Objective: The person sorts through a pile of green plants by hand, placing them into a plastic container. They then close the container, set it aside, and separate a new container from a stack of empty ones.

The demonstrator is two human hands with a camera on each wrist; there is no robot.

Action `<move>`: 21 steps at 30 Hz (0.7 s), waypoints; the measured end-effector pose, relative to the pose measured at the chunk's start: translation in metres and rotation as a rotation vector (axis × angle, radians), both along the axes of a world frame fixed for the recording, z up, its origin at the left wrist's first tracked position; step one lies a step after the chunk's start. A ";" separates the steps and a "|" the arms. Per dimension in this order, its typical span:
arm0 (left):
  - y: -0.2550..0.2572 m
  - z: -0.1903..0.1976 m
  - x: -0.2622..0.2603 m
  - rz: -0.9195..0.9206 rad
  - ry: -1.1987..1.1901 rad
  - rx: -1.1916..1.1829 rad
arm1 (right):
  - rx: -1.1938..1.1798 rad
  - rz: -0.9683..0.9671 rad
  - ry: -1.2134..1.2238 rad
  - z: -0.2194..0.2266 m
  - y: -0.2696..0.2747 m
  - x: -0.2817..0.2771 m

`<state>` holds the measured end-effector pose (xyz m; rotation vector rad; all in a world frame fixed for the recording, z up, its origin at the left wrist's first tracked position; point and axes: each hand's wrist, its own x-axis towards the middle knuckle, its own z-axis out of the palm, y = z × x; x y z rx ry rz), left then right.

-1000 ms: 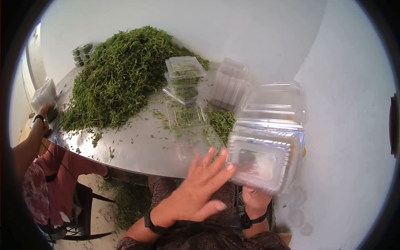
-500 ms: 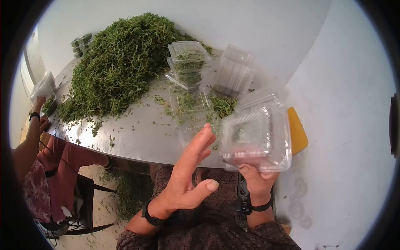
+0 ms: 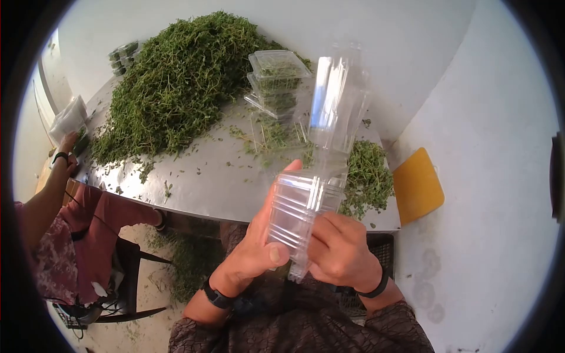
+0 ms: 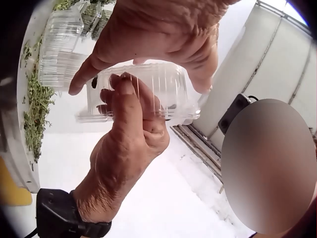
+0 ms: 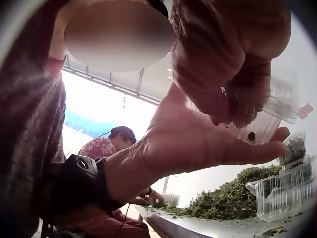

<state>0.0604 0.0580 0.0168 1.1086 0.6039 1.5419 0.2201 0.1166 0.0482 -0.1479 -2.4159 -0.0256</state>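
A clear plastic clamshell container (image 3: pixel 292 206) stands tipped on its side between my hands above my lap, its lid (image 3: pixel 332 100) swung up and away from me. My left hand (image 3: pixel 250 250) lies against its base, thumb on the near side and fingers straight along the far side. From the right, my right hand (image 3: pixel 347 253) grips the container at its open side. Through the plastic in the left wrist view, the curled fingers (image 4: pixel 106 96) of the right hand show. A small dark speck (image 5: pixel 251 135) shows at the container in the right wrist view.
A tall heap of leafy green herb (image 3: pixel 182 88) covers much of the metal table (image 3: pixel 194 191). Filled clamshells (image 3: pixel 276 88) stand stacked beside it. A smaller herb pile (image 3: pixel 368 176) lies near a yellow board (image 3: pixel 421 185). Another person's arm (image 3: pixel 50 173) reaches in from the left.
The container has moved left and turned onto its side, its lid swinging upward. My left hand has gone from free in the air to resting against the base. My right hand still holds it.
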 end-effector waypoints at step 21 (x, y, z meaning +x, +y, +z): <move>-0.020 0.018 0.002 0.108 -0.089 -0.137 | -0.112 0.139 0.003 0.004 0.007 0.007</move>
